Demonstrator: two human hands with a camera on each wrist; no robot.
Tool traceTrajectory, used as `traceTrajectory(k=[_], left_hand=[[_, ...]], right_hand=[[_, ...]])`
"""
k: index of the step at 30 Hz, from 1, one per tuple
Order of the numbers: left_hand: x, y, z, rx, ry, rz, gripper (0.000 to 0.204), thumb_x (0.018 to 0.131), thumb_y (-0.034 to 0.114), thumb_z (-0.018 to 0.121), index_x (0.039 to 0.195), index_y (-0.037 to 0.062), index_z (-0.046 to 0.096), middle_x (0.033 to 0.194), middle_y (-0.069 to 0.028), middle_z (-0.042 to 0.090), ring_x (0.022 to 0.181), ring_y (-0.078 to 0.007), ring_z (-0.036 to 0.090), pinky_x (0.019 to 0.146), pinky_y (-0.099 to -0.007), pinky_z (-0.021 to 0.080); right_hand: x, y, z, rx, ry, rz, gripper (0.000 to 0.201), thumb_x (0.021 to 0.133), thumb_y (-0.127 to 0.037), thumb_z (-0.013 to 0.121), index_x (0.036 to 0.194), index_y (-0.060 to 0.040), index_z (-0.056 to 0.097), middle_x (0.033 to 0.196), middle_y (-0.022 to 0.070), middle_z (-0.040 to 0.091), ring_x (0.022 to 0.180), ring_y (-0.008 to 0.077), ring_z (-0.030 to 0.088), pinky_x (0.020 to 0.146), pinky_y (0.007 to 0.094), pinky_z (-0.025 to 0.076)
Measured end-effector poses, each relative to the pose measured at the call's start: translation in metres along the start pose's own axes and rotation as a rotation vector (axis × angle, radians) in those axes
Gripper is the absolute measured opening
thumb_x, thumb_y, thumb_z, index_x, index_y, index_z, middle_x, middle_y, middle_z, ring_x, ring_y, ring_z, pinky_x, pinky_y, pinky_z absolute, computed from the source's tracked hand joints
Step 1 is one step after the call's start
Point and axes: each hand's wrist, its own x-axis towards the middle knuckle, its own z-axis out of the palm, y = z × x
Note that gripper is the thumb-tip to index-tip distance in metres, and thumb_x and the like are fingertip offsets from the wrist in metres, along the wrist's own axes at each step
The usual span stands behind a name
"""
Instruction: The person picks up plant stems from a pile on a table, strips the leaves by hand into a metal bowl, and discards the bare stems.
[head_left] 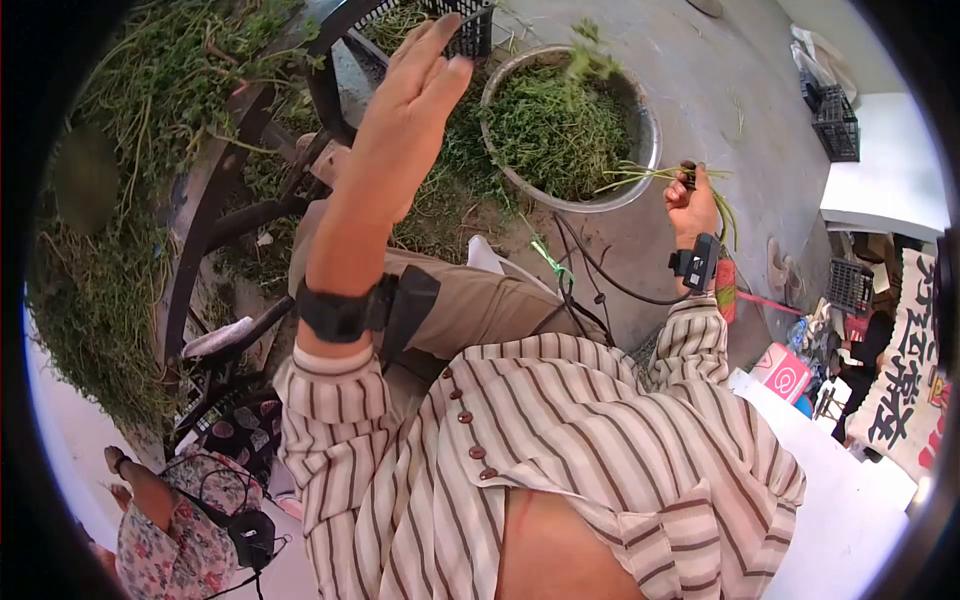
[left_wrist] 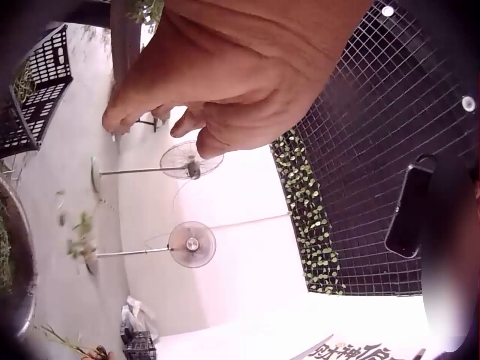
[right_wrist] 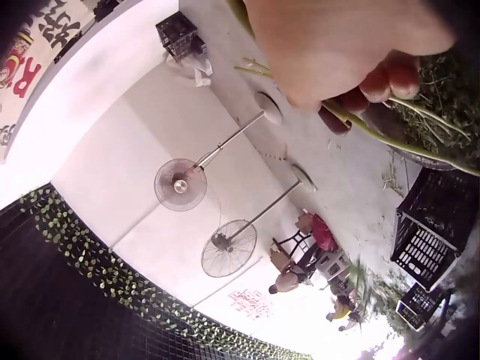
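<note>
My left hand [head_left: 400, 130] is raised to the left of a metal basin [head_left: 652, 125], its fingers extended and nothing in its grasp. Cut leafy greens [head_left: 560, 130] fill much of the basin. A blurred leafy sprig [head_left: 592, 58] shows in mid-air over the basin's far rim, apart from both hands. Past the basin's right side, my right hand [head_left: 692, 210] grips a few thin green stems [head_left: 640, 174]. Some stems reach across the rim and others hang down beside the wrist. In the right wrist view, curled fingertips [right_wrist: 401, 75] close around the stems.
Tangled greens [head_left: 110, 250] are heaped at the left, beside a dark frame [head_left: 215, 210]. A black crate [head_left: 470, 32] stands behind the basin. Dark cords [head_left: 610, 280] run below it. Two standing fans [right_wrist: 180, 185] are by the wall. Another person [head_left: 190, 510] is at lower left.
</note>
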Motion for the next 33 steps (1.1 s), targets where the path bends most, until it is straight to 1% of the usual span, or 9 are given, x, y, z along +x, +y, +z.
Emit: traceTrajectory(k=[11,15,17,20,22,23,26,29,33], left_hand=[[-0.142,0.026,-0.101,0.042,0.385,0.042,0.049,0.093,0.027,0.047,0.133,-0.0006,0.038,0.137,-0.0117,0.038,0.121,-0.0250,0.042,0.097,-0.0344,0.037],[-0.216,0.003,-0.132,-0.264,0.956,-0.254,0.046,0.093,0.025,0.048,0.131,0.0006,0.040,0.134,-0.0076,0.042,0.110,-0.0171,0.047,0.093,-0.0297,0.039],[-0.255,-0.009,-0.139,-0.287,1.011,-0.255,0.046,0.092,0.025,0.049,0.131,0.0005,0.040,0.133,-0.0073,0.043,0.107,-0.0159,0.048,0.091,-0.0286,0.040],[-0.278,-0.018,-0.138,-0.312,1.095,-0.282,0.046,0.092,0.024,0.049,0.130,0.0001,0.040,0.131,-0.0071,0.046,0.102,-0.0144,0.050,0.087,-0.0272,0.041],[-0.278,-0.015,-0.130,-0.328,1.126,-0.300,0.045,0.092,0.023,0.049,0.129,-0.0013,0.041,0.129,-0.0076,0.047,0.098,-0.0143,0.052,0.083,-0.0264,0.044],[-0.277,-0.016,-0.125,-0.324,1.135,-0.297,0.045,0.092,0.023,0.049,0.129,-0.0013,0.041,0.129,-0.0076,0.047,0.098,-0.0143,0.052,0.083,-0.0264,0.044],[-0.279,-0.022,-0.120,-0.301,1.110,-0.290,0.043,0.092,0.022,0.050,0.127,-0.0017,0.042,0.127,-0.0085,0.048,0.097,-0.0145,0.052,0.082,-0.0258,0.044],[-0.272,-0.025,-0.118,-0.274,1.132,-0.331,0.041,0.092,0.021,0.049,0.125,-0.0021,0.044,0.125,-0.0092,0.050,0.096,-0.0151,0.052,0.080,-0.0259,0.045],[-0.270,-0.030,-0.110,-0.292,1.143,-0.309,0.037,0.093,0.018,0.048,0.122,-0.0025,0.047,0.122,-0.0095,0.052,0.092,-0.0153,0.053,0.077,-0.0258,0.045]], right_hand=[[0.028,0.064,-0.033,-0.225,0.044,0.303,0.024,0.092,-0.024,0.051,0.088,-0.0021,0.059,0.068,0.0051,0.054,0.050,0.0109,0.044,0.045,0.0254,0.042],[0.057,0.105,-0.024,-0.311,0.140,0.522,0.020,0.091,-0.022,0.053,0.086,-0.0031,0.058,0.070,0.0079,0.057,0.046,0.0118,0.044,0.041,0.0264,0.043],[0.084,0.125,-0.012,-0.406,0.200,0.527,0.017,0.090,-0.021,0.054,0.093,-0.0046,0.054,0.067,0.0076,0.055,0.045,0.0123,0.044,0.039,0.0276,0.044],[0.152,0.158,0.032,-0.414,0.013,0.552,0.018,0.090,-0.020,0.054,0.097,-0.0048,0.050,0.062,0.0060,0.051,0.045,0.0124,0.044,0.039,0.0283,0.044],[0.139,0.132,0.132,-0.645,-0.350,0.267,0.018,0.089,-0.019,0.054,0.095,-0.0034,0.049,0.057,0.0032,0.047,0.047,0.0132,0.047,0.043,0.0294,0.046],[0.172,0.127,0.159,-0.448,-0.675,0.407,0.018,0.089,-0.020,0.054,0.094,-0.0034,0.050,0.063,0.0064,0.052,0.056,0.0164,0.054,0.050,0.0289,0.049],[0.125,0.101,0.275,-0.495,-0.526,0.267,0.023,0.088,-0.018,0.057,0.102,-0.0011,0.048,0.078,0.0111,0.058,0.072,0.0208,0.060,0.059,0.0317,0.054],[0.124,0.113,0.300,-0.561,-0.639,0.085,0.035,0.086,-0.017,0.060,0.111,0.0020,0.044,0.097,0.0151,0.057,0.082,0.0259,0.062,0.064,0.0359,0.056],[0.123,0.146,0.249,-0.730,-0.761,0.304,0.044,0.086,-0.018,0.061,0.120,0.0027,0.042,0.108,0.0150,0.055,0.083,0.0265,0.062,0.063,0.0383,0.057]])
